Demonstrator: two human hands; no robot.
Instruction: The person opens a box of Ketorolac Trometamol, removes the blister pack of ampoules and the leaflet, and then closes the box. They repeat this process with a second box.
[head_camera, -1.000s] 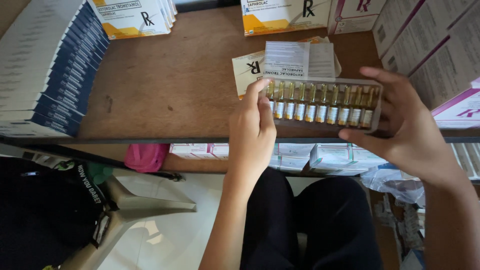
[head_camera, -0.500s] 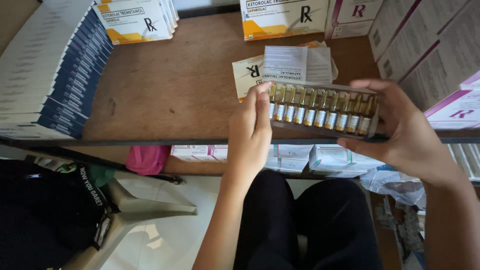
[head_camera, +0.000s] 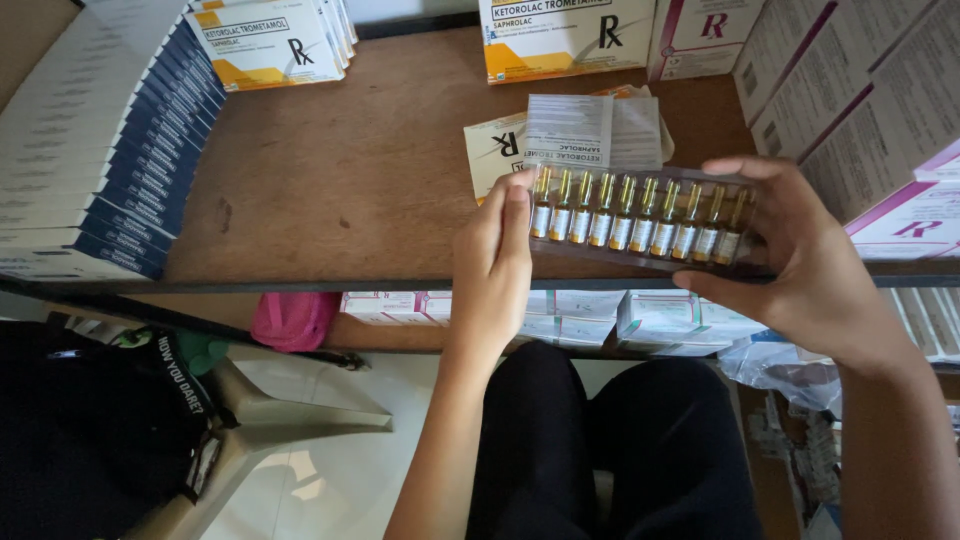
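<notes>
Ampoule tray held level between my hands above near edge of wooden table, so amber ampoules stay seated in row. Left hand pinches left end; right hand cups right end, fingers curled round. Folded leaflets lie just beyond. Tray underside hidden; boxes far right cut off.
</notes>
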